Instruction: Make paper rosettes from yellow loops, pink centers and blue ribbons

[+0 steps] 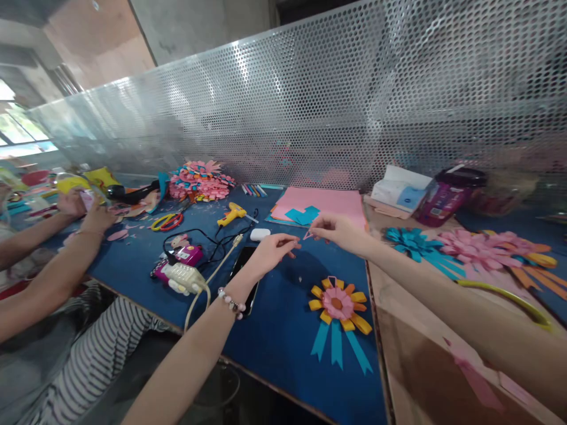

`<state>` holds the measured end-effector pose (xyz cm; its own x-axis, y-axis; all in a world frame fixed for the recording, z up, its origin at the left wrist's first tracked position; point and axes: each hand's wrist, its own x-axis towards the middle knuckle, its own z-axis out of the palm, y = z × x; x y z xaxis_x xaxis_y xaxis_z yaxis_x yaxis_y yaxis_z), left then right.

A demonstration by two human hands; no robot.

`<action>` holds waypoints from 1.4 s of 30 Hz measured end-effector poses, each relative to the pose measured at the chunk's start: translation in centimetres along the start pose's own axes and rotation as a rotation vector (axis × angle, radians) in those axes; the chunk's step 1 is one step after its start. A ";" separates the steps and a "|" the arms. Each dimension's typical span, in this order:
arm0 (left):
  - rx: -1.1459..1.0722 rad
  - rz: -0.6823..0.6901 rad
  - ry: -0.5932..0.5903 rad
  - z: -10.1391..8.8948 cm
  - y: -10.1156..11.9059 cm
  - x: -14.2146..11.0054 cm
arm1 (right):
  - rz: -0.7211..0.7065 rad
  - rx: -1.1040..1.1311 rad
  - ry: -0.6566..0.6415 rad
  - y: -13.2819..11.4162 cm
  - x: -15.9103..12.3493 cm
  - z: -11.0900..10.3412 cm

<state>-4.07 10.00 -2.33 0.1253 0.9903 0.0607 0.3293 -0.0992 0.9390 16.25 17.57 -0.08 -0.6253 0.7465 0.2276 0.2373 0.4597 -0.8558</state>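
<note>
My right hand (336, 231) pinches a small pink paper loop (307, 235), bent into a triangle, between thumb and fingertips. Just left of it, my left hand (277, 251), with a beaded bracelet at the wrist, has its thumb and fingers pressed together; whatever may be between them is too small to make out. Below both hands a paper rosette (337, 302) lies on the blue table, with a pink centre, yellow loops and blue tails. A similar pink loop (332, 281) stands out at its top. Under my left forearm lies a phone (243, 264), partly covered.
Behind my hands are pink paper sheets (325, 200) with blue pieces (303, 215). A yellow glue gun (231, 215), scissors (167, 222), a white case (260, 234) and a power strip (183, 276) lie leftward. A co-worker's hands (91, 209) work at far left. Perforated metal panel (283, 106) stands behind.
</note>
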 end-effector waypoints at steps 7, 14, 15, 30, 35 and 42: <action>0.147 0.051 -0.026 0.2 0.1 -0.2 | -0.048 -0.026 -0.325 -1.9 -2.3 -1.5; 0.189 0.040 -0.313 0.3 0.6 -1.1 | -0.057 -0.152 -0.570 -2.3 -2.7 -0.6; 0.192 0.038 -0.369 0.3 0.8 -1.3 | -0.060 -0.154 -0.586 -2.1 -2.7 -0.5; 0.285 0.062 -0.536 0.9 1.2 -1.7 | -0.016 -0.179 -0.702 -1.2 -2.6 -0.5; 0.276 0.064 -0.531 1.1 1.1 -1.7 | -0.025 -0.189 -0.703 -1.3 -2.7 -0.5; 0.317 0.093 -0.527 1.2 1.5 -1.9 | -0.112 -0.249 -0.679 -1.2 -2.7 -0.3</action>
<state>-2.72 7.82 -1.42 0.5848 0.8031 -0.1140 0.5468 -0.2865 0.7867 17.86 15.18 0.51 -0.9597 0.2627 -0.1003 0.2565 0.6718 -0.6950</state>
